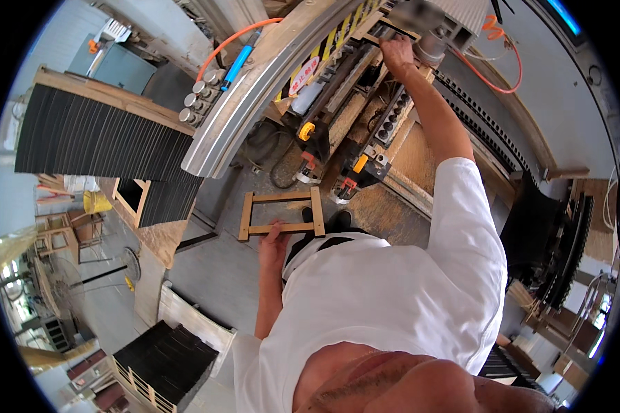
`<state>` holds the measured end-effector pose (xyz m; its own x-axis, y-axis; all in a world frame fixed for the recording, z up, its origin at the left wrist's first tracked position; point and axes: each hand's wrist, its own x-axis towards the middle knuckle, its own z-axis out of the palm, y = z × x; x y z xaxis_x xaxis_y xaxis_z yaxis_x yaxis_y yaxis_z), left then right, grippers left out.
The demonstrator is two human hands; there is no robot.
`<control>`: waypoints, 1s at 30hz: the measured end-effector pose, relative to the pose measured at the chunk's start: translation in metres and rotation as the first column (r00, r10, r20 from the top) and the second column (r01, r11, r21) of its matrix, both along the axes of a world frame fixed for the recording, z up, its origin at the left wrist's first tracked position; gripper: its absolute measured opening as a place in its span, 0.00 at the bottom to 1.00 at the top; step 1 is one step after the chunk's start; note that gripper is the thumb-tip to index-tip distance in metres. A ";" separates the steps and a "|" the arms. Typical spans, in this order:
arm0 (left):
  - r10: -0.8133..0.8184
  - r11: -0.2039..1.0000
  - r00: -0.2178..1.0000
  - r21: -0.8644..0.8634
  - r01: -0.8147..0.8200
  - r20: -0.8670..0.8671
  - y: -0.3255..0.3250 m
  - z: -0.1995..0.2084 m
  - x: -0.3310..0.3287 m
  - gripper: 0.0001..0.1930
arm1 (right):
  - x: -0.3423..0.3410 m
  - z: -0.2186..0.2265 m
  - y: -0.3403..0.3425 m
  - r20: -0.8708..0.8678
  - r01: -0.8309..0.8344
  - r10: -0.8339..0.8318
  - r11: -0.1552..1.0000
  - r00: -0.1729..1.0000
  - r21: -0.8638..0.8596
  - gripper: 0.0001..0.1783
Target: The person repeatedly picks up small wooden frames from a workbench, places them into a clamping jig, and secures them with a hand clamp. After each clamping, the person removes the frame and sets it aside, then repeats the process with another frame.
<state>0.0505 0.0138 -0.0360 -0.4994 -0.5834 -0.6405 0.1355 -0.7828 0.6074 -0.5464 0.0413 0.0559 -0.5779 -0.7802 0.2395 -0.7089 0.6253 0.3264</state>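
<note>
Low in front of my body, my left hand [273, 246] grips a small rectangular wooden frame [317, 210] by its near rail. Two thick end bars and two thinner rails make up this frame, and its middle is open. My right arm stretches far forward to a woodworking machine [337, 127]. There my right hand [396, 56] has its fingers closed on the edge of what looks like a second wooden frame [370, 36], partly hidden by the hand and the machine head. Yellow knobs [306, 131] and sawdust mark the machine's near end.
Stacked dark slats [103, 131] stand on a bench at left; another dark stack [167, 361] sits lower left. A curved metal beam [234, 103] crosses ahead. Orange air hoses [492, 86] hang at upper right. A floor fan [127, 263] stands at left, and black toothed parts [572, 248] at right.
</note>
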 end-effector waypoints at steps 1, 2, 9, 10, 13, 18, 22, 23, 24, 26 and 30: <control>0.021 1.000 1.000 -0.017 -0.021 0.013 0.002 -0.002 0.001 0.18 | -0.007 0.000 -0.003 0.033 0.033 -0.034 0.999 0.999 0.035 0.22; 0.041 0.999 0.999 -0.034 -0.040 0.025 0.003 -0.005 0.002 0.18 | -0.015 -0.001 -0.001 -0.037 0.011 -0.009 0.999 0.999 0.038 0.20; 0.120 0.993 0.985 -0.030 -0.117 0.121 0.002 -0.022 0.008 0.18 | -0.039 0.008 -0.005 0.131 0.046 -0.053 0.997 0.990 0.057 0.09; 0.110 0.994 0.985 -0.034 -0.107 0.133 0.001 -0.023 0.008 0.18 | -0.039 0.009 -0.007 0.144 0.041 -0.048 0.998 0.988 0.047 0.10; 0.096 0.995 0.979 -0.057 -0.087 0.179 -0.004 -0.026 0.005 0.18 | -0.038 0.014 -0.007 0.165 0.033 -0.034 0.999 0.986 0.013 0.10; 0.062 0.993 0.973 -0.116 -0.036 0.224 -0.012 -0.035 -0.004 0.19 | -0.044 0.010 -0.003 0.237 0.075 -0.060 0.996 0.970 -0.051 0.10; 0.078 0.985 0.950 -0.173 -0.026 0.303 -0.014 -0.037 -0.006 0.23 | -0.049 0.005 -0.007 0.270 0.080 -0.057 0.994 0.961 -0.077 0.10; 0.088 0.982 0.942 -0.186 -0.028 0.325 -0.014 -0.036 -0.005 0.25 | -0.047 0.004 -0.008 0.207 0.053 -0.047 0.998 0.977 -0.024 0.12; 0.098 0.977 0.932 -0.212 -0.023 0.350 -0.014 -0.036 -0.001 0.25 | -0.045 0.004 -0.013 0.156 0.032 -0.030 0.999 0.987 -0.005 0.12; 0.121 0.966 0.908 -0.259 -0.015 0.401 -0.013 -0.036 0.011 0.25 | -0.042 0.008 -0.019 0.052 -0.011 0.009 0.999 0.999 0.033 0.11; 0.125 0.925 0.877 -0.374 0.066 0.464 -0.026 -0.028 0.020 0.23 | -0.083 -0.009 0.007 0.107 0.062 -0.063 0.998 0.992 0.020 0.09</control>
